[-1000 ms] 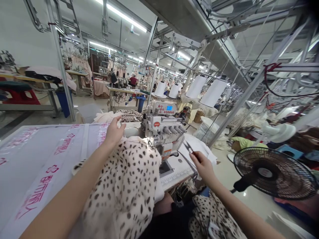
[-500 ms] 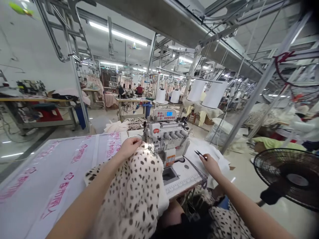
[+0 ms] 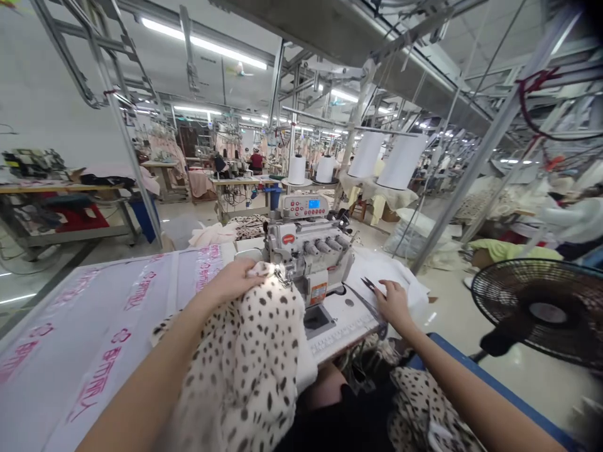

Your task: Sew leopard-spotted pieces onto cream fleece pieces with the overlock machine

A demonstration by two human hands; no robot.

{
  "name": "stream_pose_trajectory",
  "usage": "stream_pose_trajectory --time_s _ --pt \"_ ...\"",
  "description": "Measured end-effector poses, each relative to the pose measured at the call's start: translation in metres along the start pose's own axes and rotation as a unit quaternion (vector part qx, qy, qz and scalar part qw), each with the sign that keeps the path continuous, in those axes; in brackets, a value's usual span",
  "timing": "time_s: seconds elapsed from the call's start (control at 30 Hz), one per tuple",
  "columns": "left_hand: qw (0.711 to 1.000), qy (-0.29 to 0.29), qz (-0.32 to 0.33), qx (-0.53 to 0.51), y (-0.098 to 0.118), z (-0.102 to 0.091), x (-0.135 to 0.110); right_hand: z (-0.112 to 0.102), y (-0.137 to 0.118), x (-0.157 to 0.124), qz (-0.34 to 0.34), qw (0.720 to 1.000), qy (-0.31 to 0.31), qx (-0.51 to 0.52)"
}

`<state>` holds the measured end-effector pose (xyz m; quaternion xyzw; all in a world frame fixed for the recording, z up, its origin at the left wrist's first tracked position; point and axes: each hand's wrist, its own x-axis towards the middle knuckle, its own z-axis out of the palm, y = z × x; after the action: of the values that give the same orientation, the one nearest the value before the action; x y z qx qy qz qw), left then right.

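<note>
A cream fleece fabric with dark spots (image 3: 264, 351) hangs over the front of a white overlock sewing machine (image 3: 313, 245). Its upper edge is at the lit needle area, beside the presser foot. My left hand (image 3: 232, 280) lies closed over this edge, left of the needle; its fingertips are partly hidden in the folds. To the right of the machine, my right hand (image 3: 393, 304) is low over the table with small black thread snips (image 3: 368, 284) at its thumb side. Their blades point away to the left. Some fingers are raised, and the handle is mostly hidden by the hand.
A table covered in white plastic with pink print (image 3: 136, 326) extends left. Thread cones (image 3: 400, 160) stand behind the machine. A black fan (image 3: 541, 314) is close on the right, near a slanting metal post (image 3: 452, 194). More spotted fabric (image 3: 424, 408) lies beside my lap.
The view has shifted slightly right and down. My left hand lies flatter across the fabric edge. Fingers of my right hand have lifted and spread somewhat, while the snips keep nearly the same place.
</note>
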<state>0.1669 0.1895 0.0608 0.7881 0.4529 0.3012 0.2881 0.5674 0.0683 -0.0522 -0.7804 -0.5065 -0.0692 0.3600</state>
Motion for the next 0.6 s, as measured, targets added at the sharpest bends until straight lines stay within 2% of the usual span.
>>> stream_pose_trajectory --time_s 0.07,0.13,0.2,0.23,0.33,0.37,0.4,0.47,0.5,0.57,0.6 --pt "0.997 0.042 -0.02 0.053 -0.005 -0.001 0.006 -0.007 -0.022 -0.014 -0.037 0.998 -0.031 0.048" --pt "0.988 0.103 -0.035 0.105 -0.008 -0.006 0.011 -0.009 -0.049 -0.035 -0.071 0.988 -0.089 0.104" --pt "0.976 0.158 -0.031 0.147 0.0 -0.014 0.008 -0.006 -0.079 -0.059 -0.093 0.972 -0.146 0.161" --pt "0.969 0.184 -0.024 0.165 0.009 -0.017 0.001 -0.003 -0.094 -0.07 -0.105 0.956 -0.178 0.208" --pt "0.955 0.231 0.012 0.186 0.052 -0.011 -0.048 0.01 -0.129 -0.098 -0.066 0.846 -0.283 0.447" --pt "0.961 0.217 0.028 0.169 0.066 0.0 -0.071 0.014 -0.136 -0.106 -0.042 0.804 -0.322 0.498" --pt "0.977 0.154 0.031 0.147 0.078 0.014 -0.097 0.018 -0.142 -0.114 -0.023 0.769 -0.366 0.524" --pt "0.993 -0.038 0.011 0.115 0.088 0.053 -0.149 0.022 -0.146 -0.131 -0.01 0.713 -0.453 0.534" --pt "0.991 -0.095 -0.004 0.099 0.086 0.073 -0.174 0.022 -0.145 -0.14 -0.015 0.696 -0.486 0.529" --pt "0.986 -0.141 -0.055 0.066 0.07 0.111 -0.217 0.022 -0.14 -0.159 -0.029 0.682 -0.524 0.509" --pt "0.989 -0.113 -0.084 0.04 0.059 0.126 -0.234 0.021 -0.135 -0.168 -0.03 0.681 -0.534 0.501"
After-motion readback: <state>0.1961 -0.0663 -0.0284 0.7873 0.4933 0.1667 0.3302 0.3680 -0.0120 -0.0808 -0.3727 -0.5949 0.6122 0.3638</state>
